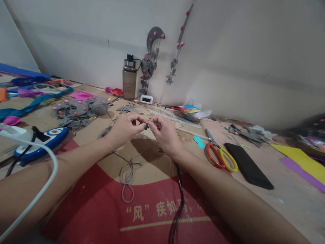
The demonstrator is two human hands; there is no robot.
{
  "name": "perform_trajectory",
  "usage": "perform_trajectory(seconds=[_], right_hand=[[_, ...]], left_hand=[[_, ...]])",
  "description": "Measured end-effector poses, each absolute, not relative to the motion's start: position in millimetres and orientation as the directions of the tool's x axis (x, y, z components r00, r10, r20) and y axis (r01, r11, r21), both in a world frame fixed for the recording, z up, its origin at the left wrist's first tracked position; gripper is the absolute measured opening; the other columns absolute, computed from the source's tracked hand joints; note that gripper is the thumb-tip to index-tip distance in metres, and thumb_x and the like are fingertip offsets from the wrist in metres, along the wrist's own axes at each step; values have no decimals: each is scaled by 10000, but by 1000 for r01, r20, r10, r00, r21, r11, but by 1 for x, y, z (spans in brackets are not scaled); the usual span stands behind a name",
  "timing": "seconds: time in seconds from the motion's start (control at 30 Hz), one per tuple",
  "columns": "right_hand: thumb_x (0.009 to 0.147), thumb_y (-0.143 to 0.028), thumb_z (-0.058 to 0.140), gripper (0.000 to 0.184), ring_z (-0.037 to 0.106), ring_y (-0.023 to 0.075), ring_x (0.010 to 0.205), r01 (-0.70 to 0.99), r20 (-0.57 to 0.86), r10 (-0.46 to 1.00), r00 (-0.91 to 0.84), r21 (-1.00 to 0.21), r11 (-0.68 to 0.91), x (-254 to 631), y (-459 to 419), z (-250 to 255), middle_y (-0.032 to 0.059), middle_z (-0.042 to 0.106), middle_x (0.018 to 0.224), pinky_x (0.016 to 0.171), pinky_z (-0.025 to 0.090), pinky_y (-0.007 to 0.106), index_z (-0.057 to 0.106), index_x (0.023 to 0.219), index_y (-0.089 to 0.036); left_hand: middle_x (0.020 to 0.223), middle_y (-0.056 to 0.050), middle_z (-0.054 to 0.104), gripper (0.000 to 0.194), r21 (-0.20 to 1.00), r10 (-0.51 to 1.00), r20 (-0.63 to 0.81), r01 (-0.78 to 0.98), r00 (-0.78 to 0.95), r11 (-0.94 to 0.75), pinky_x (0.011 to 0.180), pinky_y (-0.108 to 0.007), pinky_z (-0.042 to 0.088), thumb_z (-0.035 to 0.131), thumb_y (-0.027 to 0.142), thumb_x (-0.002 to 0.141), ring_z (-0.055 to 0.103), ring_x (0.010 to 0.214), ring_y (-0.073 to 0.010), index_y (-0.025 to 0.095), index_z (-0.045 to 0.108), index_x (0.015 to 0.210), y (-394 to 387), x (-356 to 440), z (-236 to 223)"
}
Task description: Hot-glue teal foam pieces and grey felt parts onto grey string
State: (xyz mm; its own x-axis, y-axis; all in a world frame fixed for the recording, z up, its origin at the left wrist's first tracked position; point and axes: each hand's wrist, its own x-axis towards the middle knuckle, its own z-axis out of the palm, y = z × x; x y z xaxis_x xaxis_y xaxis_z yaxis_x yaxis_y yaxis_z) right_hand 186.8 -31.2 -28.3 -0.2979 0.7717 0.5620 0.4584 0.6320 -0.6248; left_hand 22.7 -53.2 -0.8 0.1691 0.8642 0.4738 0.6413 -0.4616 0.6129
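Observation:
My left hand (127, 128) and my right hand (164, 134) meet in the middle above the table, thumbs and fingertips pinched together. Between the fingertips a small dark piece (146, 127) shows; it is too small to name and mostly covered by the fingers. Just below the hands lies a loosely looped grey cord (129, 176), one strand of it running up under my left wrist. A flat grey felt piece (128, 108) rests beyond my left hand.
Red-and-yellow-handled scissors (215, 156) and a black phone (248, 166) lie at right. A bottle (129, 81) and a small white clock (146, 99) stand by the wall. At left are a grey yarn ball (100, 106) and a blue-and-white device (43, 142). A black cable (180, 193) crosses in front.

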Motion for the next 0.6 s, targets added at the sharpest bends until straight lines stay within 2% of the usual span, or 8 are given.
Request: perform_trajectory(seconds=[0.2,0.33,0.6], right_hand=[[827,-279,501,115,458,118,645,540,545,791,-279,-592,599,186,-30,-31,5,547,704,589,338,242,540,769,-188],[820,-285,503,112,447,115,624,564,540,794,-279,-577,590,186,-31,-33,0,543,691,581,330,242,540,772,-190],[822,-294,517,124,456,121,634,561,527,793,-306,-573,597,185,-32,-31,8,553,705,583,333,245,555,772,-187]], left_hand=[[638,-18,681,198,798,932,297,481,210,-363,525,-208,452,561,252,755,600,539,-113,172,711,858,-53,24,-5],[678,-24,705,166,785,921,311,484,232,-387,569,-205,479,603,226,708,637,607,-125,168,720,810,-53,24,-4],[613,-9,679,129,774,927,304,511,218,-374,533,-192,464,596,209,702,619,562,-115,169,704,757,-52,23,-3]])
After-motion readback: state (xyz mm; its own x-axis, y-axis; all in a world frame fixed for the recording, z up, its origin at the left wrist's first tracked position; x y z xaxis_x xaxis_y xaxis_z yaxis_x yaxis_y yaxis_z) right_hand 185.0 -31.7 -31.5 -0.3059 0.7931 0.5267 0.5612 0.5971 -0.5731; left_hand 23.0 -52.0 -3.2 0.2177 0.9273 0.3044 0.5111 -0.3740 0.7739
